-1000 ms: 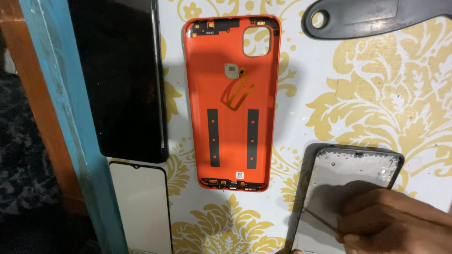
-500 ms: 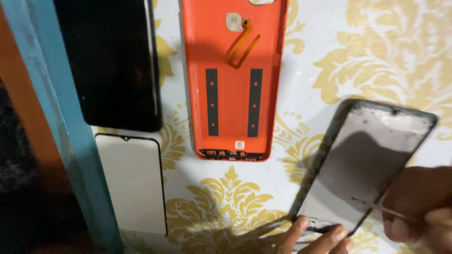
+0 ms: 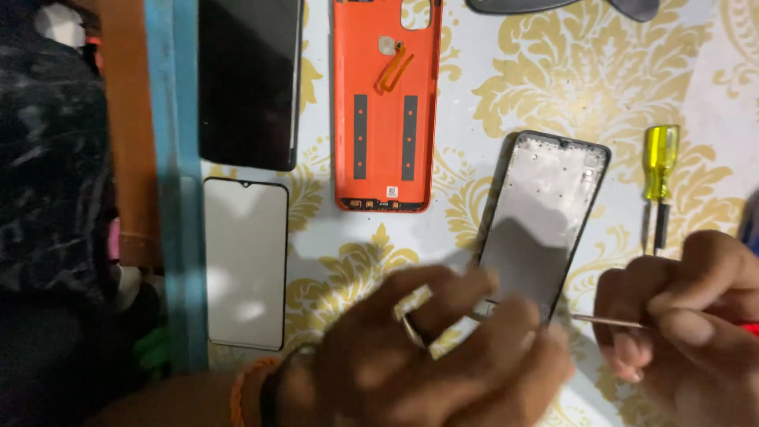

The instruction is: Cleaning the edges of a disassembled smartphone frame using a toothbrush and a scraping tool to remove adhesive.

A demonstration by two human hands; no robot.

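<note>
A black phone frame (image 3: 545,213) with a pale grey inner plate lies tilted on the patterned table. My left hand (image 3: 427,348), blurred, with a ring on one finger, reaches over its lower end and touches it. My right hand (image 3: 688,316) is closed on a thin metal tool (image 3: 605,320) whose tip points left toward the frame's lower corner. An orange phone back cover (image 3: 385,111) lies inside-up above the hands.
A dark phone screen (image 3: 249,79) and a pale glass panel (image 3: 247,261) lie at the left by a blue edge strip (image 3: 178,198). A yellow-handled screwdriver (image 3: 659,170) lies right of the frame. A dark grey object (image 3: 514,5) sits at the top edge.
The view has shifted, so everything sits higher in the picture. My left hand has come in over the frame's lower end. The yellow screwdriver has come into view.
</note>
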